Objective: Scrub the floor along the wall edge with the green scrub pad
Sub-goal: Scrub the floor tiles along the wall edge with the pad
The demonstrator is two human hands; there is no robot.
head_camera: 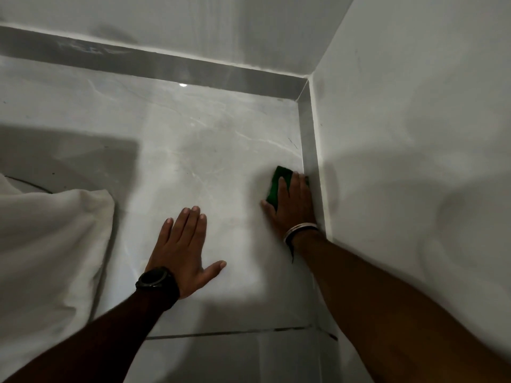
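Note:
The green scrub pad [278, 186] lies flat on the pale marble floor [210, 150], tight against the grey skirting [309, 150] of the right wall. My right hand [294, 205] presses down on the pad, fingers spread over it and hiding most of it; a silver bangle circles that wrist. My left hand [184, 244] rests flat on the floor to the left, fingers apart, holding nothing, with a black watch on the wrist.
A white cloth [52, 244] hangs or lies at the left, covering part of the floor. The right wall [414, 134] and back wall [193, 26] meet in a corner ahead. A dark grout line [235, 333] crosses the floor near me.

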